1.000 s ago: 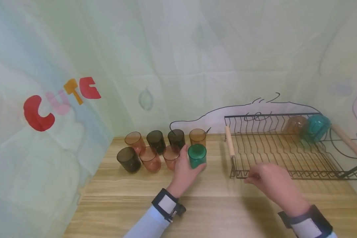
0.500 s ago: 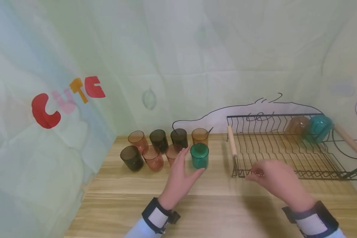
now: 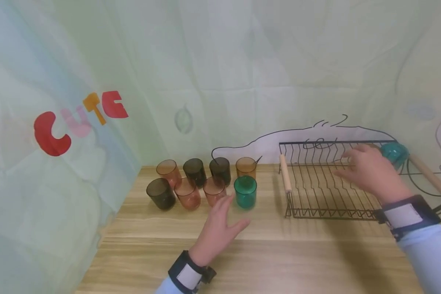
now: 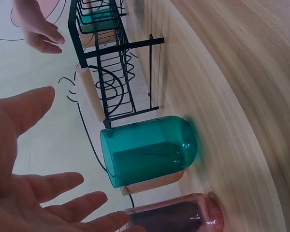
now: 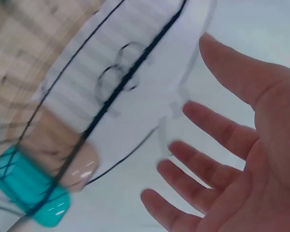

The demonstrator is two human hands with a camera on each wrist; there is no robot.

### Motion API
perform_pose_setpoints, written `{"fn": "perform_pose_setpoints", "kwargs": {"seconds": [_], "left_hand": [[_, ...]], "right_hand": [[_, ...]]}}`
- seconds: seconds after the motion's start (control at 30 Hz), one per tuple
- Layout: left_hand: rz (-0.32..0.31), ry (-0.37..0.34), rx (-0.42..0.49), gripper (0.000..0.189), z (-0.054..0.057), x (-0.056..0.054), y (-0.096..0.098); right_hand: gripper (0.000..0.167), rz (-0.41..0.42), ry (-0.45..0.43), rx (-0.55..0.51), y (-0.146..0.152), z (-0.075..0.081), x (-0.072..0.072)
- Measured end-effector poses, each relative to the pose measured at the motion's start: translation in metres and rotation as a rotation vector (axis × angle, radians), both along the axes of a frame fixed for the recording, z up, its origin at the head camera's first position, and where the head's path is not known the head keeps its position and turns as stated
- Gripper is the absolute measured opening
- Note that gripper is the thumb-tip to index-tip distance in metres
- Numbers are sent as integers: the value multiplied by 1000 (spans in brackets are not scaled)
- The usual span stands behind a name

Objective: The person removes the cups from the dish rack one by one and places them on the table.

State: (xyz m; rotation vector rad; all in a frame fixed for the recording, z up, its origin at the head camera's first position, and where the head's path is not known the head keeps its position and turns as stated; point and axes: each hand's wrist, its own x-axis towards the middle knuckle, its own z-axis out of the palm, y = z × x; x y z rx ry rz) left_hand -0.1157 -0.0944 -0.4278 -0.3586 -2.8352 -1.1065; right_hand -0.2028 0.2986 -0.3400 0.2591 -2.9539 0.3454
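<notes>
My left hand (image 3: pixel 218 230) hovers over the table just in front of the green glass (image 3: pixel 245 192), fingers spread and apart from it. In the left wrist view that green glass (image 4: pixel 150 151) stands upright past the fingertips, with a pink glass (image 4: pixel 183 215) beside it. My right hand (image 3: pixel 369 171) is above the wire dish rack (image 3: pixel 327 214), its fingers loosely extended and holding nothing. At the rack's right end lean a teal glass (image 3: pixel 395 153) and an amber-brown glass (image 5: pixel 63 147); my right hand mostly hides the brown one in the head view.
Left of the green glass stand several glasses in two rows: dark grey (image 3: pixel 161 194), pink (image 3: pixel 187 194) and an amber one (image 3: pixel 246 167) behind. The rack has wooden handles (image 3: pixel 285 173) at its ends. A printed cloth (image 3: pixel 220 81) hangs behind the table.
My left hand has let go of the green glass and drawn back toward me. My right hand has moved from the rack's front edge up and right, over the rack, and its fingers have opened.
</notes>
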Motion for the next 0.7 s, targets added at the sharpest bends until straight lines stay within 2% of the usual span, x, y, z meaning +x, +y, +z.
{"fn": "perform_pose_setpoints", "kwargs": {"seconds": [0.17, 0.47, 0.57, 0.7], "left_hand": [[-18, -20, -41, 86, -2, -1, 1], [-48, -56, -69, 77, -3, -4, -1], [-48, -73, -71, 75, -5, -6, -1], [-40, -99, -86, 76, -6, -8, -1]], "right_hand": [[90, -85, -48, -26, 32, -5, -30], [89, -131, -67, -7, 53, -24, -58], [78, -123, -76, 21, 57, -30, -60], [54, -94, -76, 74, 59, -34, -59]]}}
